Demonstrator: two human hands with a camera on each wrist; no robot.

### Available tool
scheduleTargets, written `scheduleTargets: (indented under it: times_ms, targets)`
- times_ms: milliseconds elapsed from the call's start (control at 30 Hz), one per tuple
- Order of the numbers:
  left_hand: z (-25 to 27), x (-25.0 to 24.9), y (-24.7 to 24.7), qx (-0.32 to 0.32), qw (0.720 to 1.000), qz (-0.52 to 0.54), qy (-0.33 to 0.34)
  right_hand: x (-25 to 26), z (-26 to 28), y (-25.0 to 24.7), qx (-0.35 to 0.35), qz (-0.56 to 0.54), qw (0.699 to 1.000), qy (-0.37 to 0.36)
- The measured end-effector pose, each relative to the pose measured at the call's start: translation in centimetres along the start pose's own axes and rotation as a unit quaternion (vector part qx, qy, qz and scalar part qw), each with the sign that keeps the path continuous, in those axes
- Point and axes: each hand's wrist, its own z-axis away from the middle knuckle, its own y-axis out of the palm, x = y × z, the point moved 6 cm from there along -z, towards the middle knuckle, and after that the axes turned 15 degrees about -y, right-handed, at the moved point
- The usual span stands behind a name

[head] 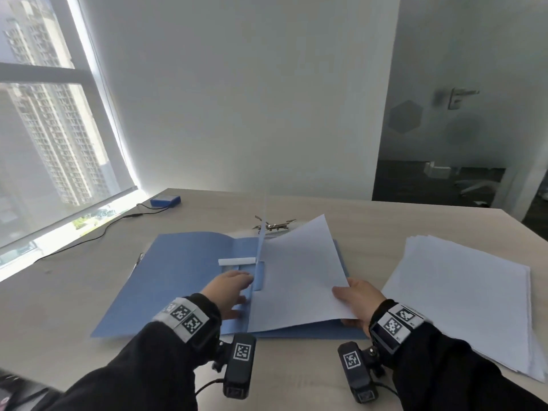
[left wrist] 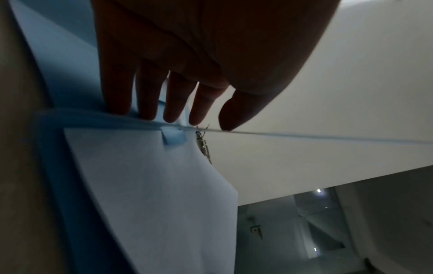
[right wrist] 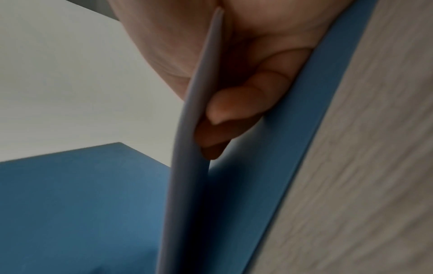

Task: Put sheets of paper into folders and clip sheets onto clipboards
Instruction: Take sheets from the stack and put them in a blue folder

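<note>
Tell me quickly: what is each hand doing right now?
Left hand: open, straight fingers on the blue folder.
Right hand: holding the white sheet by its edge.

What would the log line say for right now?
left hand: open, fingers on blue folder | right hand: pinches paper sheet over folder | paper stack: on table, right

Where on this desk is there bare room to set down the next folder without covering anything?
Bare desk lies left of the open blue folder, bounded by the black cable near the window. More lies beyond the metal clips, toward the wall. The right is crowded: the paper stack sits close to the folder, and the right hand holds a sheet there.
</note>
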Motion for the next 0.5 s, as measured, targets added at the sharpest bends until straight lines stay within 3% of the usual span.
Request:
scheduleTargets:
  times_ms: [200, 333, 500]
  targets:
    - [-2.0, 0.6, 1.0, -0.041, 0.999, 0.012, -0.027, 0.4, 0.3, 0.1, 0.005, 0.001, 1.000, -0.001]
    - [-3.3, 1.8, 1.7, -0.003, 0.997, 0.044, -0.058, 0.2, 0.6, -0.4, -0.012, 0.019, 1.000, 0.011]
    - [-2.2, 2.1, 3.6, 0.024, 0.998, 0.049, -0.013, 0.2, 1.4, -0.9, -0.036, -0.096, 0.995, 0.012]
